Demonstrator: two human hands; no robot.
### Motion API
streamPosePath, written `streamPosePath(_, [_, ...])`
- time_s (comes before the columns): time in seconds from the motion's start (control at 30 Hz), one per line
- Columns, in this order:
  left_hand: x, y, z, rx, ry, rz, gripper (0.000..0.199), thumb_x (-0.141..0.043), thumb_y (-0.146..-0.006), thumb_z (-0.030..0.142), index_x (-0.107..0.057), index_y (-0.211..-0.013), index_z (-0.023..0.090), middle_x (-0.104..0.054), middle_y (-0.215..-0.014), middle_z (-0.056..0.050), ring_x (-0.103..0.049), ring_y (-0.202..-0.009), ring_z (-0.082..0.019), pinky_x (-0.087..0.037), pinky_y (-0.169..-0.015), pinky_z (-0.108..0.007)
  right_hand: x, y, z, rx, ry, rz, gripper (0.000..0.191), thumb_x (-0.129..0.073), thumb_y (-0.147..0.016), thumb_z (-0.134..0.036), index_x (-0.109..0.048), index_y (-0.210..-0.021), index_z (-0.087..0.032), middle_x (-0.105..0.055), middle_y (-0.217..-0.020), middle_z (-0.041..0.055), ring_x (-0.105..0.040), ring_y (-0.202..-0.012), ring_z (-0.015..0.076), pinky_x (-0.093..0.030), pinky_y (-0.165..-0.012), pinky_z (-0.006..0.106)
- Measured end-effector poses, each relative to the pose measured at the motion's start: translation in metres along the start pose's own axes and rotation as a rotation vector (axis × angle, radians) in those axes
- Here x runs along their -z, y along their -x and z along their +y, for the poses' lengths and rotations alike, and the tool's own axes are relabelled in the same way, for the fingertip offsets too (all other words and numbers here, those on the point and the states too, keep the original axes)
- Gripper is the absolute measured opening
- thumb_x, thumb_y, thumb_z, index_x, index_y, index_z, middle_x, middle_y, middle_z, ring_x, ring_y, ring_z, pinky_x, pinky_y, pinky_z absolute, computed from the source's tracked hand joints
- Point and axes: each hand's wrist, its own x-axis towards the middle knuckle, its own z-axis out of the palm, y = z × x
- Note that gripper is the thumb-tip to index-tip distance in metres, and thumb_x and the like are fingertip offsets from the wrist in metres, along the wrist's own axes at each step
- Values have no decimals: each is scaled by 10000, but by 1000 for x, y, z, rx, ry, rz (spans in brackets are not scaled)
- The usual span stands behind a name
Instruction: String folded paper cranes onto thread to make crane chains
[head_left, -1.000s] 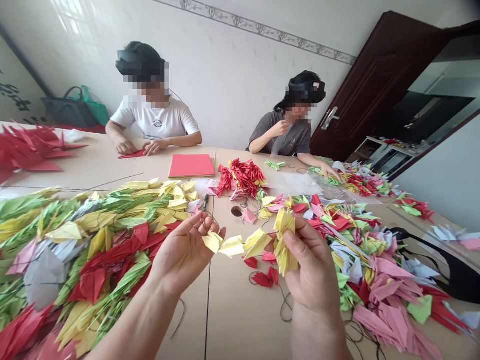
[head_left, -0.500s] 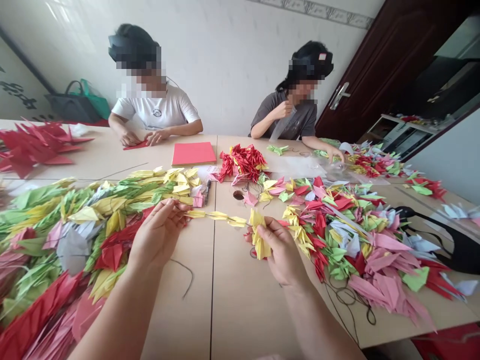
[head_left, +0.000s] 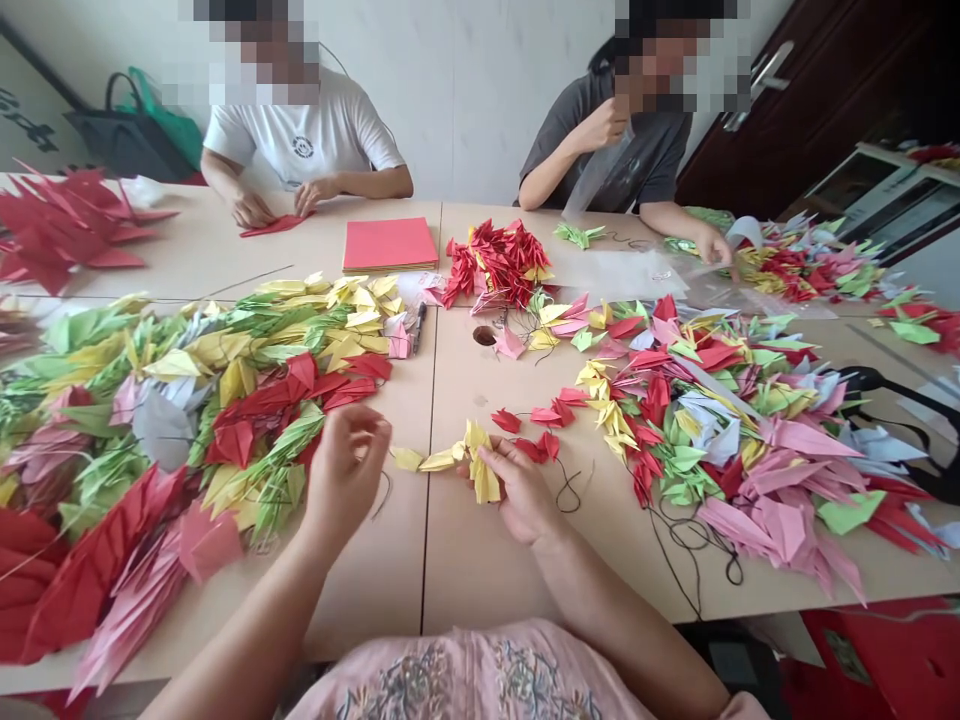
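Yellow folded paper pieces are pinched in my right hand, fingers closed round them above the middle of the table. From there a short row of yellow pieces reaches left toward my left hand. That hand is raised with its fingertips together; whether a thin thread lies between them is too small to tell. Small red folded pieces lie on the table just beyond my right hand.
Piles of coloured folded paper lie at left and right. Beyond are a red paper stack, a red bundle and a pen. Two people sit opposite. Black cord trails at right; the table has a hole.
The view has tipped down. My hands are closer together, and the yellow row between them, earlier stretched out, is shorter and bunched near my right hand.
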Motion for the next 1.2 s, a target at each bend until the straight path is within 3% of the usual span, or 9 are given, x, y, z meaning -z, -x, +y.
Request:
streamPosePath(0.07, [-11, 12, 3, 17, -48, -198, 141, -725, -728, 207, -650, -845, 232, -631, -813, -5, -574, -762, -176, -440, -702, -255, 1, 1, -2, -8, -18, -2, 357, -845, -623, -392, -652, -845, -190, -694, -794, -15, -678, -674, 143, -502, -624, 247])
streamPosePath(0.13, [-22, 19, 2, 31, -77, -336, 262, -750, -667, 164, -694, -911, 240, -686, -913, -39, -599, -915, -234, -452, -821, -309, 1, 3, -4, -22, -28, -10, 343, -837, -634, -386, -656, -849, -190, -705, -820, -5, -682, -684, 147, -509, -629, 251])
streamPosePath(0.23, [-33, 17, -4, 46, -76, -444, 410, -732, -638, 117, -690, -1021, 256, -676, -1123, -66, -549, -1121, -274, -395, -984, -369, 1, 6, -6, -46, -28, -39, 340, -832, -640, -382, -669, -865, -187, -713, -856, 10, -681, -662, 142, -513, -614, 249])
streamPosePath(0.43, [-28, 5, -10, 110, 84, -637, 198, -686, -799, 270, -658, -984, 203, -691, -926, -56, -630, -868, -199, -475, -796, -294, 2, 8, -9, -31, 15, -102, 325, -820, -670, -388, -690, -888, -185, -705, -826, 4, -669, -627, 117, -497, -572, 213])
streamPosePath(0.53, [-19, 4, -12, 132, 204, -657, 205, -701, -808, 308, -645, -957, 179, -668, -919, -69, -615, -872, -187, -479, -795, -283, 3, 10, -7, 29, 54, -111, 333, -805, -709, -367, -673, -972, -212, -704, -814, -11, -670, -634, 116, -496, -593, 216])
streamPosePath(0.73, [-6, 3, -13, 161, 320, -608, 176, -736, -791, 237, -654, -938, 184, -619, -850, -36, -559, -757, -138, -454, -676, -223, 3, 16, 2, 397, 392, -156, 196, -664, -877, -304, -605, -1064, -291, -677, -932, -20, -694, -755, 129, -541, -717, 279])
streamPosePath(0.97, [-1, 5, -5, 162, 276, -605, 156, -700, -822, 259, -689, -962, 192, -677, -909, -57, -602, -808, -156, -479, -717, -246, 4, 17, 2, 461, 479, -138, 76, -639, -902, -261, -598, -965, -252, -682, -852, -13, -710, -763, 141, -556, -683, 266])
streamPosePath(1.2, [0, 7, -2, 16, 98, -660, 130, -616, -888, 276, -696, -940, 189, -696, -819, -28, -605, -713, -117, -470, -627, -206, 6, 15, 0, 517, 511, -80, 89, -624, -920, -253, -600, -1005, -267, -688, -832, -24, -690, -750, 95, -550, -688, 198])
